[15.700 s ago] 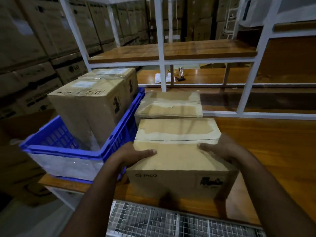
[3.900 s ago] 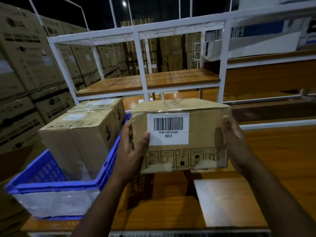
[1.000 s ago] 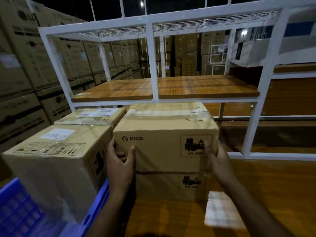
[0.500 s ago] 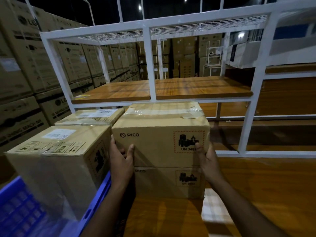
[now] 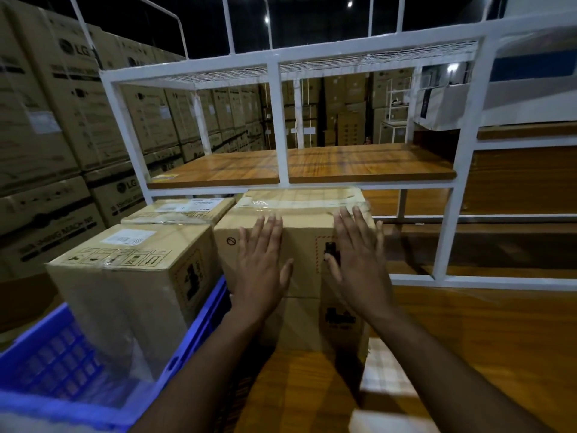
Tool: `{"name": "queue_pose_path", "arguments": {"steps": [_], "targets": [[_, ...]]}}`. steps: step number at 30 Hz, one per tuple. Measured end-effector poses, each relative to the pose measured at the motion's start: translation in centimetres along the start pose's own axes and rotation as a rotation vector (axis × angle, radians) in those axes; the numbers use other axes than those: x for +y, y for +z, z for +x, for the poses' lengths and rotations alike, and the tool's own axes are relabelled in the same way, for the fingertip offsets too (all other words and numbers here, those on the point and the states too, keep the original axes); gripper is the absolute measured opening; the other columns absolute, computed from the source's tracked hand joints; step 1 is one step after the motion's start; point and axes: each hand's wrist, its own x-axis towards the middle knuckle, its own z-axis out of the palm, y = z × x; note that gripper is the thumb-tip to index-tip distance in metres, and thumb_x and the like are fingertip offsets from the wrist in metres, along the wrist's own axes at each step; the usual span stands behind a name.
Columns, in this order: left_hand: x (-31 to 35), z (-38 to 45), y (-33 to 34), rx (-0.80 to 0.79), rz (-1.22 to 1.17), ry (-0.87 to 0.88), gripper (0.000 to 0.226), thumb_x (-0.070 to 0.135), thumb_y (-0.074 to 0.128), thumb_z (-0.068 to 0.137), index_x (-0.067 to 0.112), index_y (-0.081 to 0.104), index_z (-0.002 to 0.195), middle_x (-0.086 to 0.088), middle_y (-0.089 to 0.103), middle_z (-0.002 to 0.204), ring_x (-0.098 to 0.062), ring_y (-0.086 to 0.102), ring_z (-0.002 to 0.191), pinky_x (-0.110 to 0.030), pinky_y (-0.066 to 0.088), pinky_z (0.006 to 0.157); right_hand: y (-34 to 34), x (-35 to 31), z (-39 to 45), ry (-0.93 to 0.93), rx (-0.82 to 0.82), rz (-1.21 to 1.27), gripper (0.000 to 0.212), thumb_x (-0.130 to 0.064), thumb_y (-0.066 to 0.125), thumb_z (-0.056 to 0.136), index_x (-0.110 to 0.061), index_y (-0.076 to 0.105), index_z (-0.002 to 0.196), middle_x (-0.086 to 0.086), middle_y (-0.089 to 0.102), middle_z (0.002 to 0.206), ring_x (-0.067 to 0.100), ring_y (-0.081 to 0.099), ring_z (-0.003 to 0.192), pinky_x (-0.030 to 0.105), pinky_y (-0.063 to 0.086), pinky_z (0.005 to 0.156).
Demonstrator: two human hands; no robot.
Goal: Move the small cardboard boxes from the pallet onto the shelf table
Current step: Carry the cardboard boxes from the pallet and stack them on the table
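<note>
Two small cardboard boxes stand stacked on the wooden shelf table (image 5: 468, 332). The upper box (image 5: 307, 242) has clear tape across its top and sits squarely on the lower box (image 5: 315, 323). My left hand (image 5: 262, 264) lies flat with straight fingers against the front face of the upper box. Beside it, my right hand (image 5: 359, 264) presses the same face, fingers spread, covering part of the red hazard label. Neither hand grips anything.
A blue plastic crate (image 5: 62, 370) at the left holds two taller cardboard boxes (image 5: 131, 276). A white metal frame (image 5: 281, 126) carries a wooden upper shelf (image 5: 343, 164) just above the stack. Large LG cartons (image 5: 56, 126) wall the left side.
Both hands have left the sides of the upper box and now lie flat against its front face. The box sits on the lower one.
</note>
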Motion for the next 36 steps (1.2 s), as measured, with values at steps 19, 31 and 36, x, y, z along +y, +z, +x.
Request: {"name": "queue_pose_path", "arguments": {"steps": [19,31,36], "targets": [[1.3,-6.0,-6.8,-0.031,-0.302,-0.064,0.083,0.035,0.066,0.096,0.015,0.019,0.162,-0.004,0.023,0.168,-0.015,0.019,0.155,-0.042,0.013,0.128,-5.4,-4.0,-3.1,-0.071,-0.144,0.291,0.08,-0.051,0.052,0.096,-0.017,0.016,0.159,0.0,0.015,0.166,0.012,0.001,0.154,0.046,-0.009,0.123],[-3.3,-21.2,-13.4,0.046,-0.205,-0.218,0.071,0.04,0.062,0.095,0.011,0.036,0.155,-0.007,0.044,0.155,-0.022,0.041,0.144,-0.049,0.035,0.118,-5.0,-16.6,-12.5,-0.309,-0.315,0.696,0.075,-0.062,0.032,0.097,-0.018,0.025,0.158,-0.003,0.022,0.165,0.008,0.008,0.152,0.035,0.003,0.124],[-6.3,-27.5,-17.5,0.101,-0.14,-0.333,0.067,0.039,0.062,0.093,0.007,0.043,0.15,-0.01,0.05,0.151,-0.026,0.046,0.139,-0.045,0.04,0.115,-5.9,-22.4,-15.1,-0.387,-0.354,0.74,0.077,-0.062,0.034,0.093,-0.014,0.034,0.154,0.002,0.031,0.161,0.016,0.019,0.152,0.044,0.017,0.124]]}}
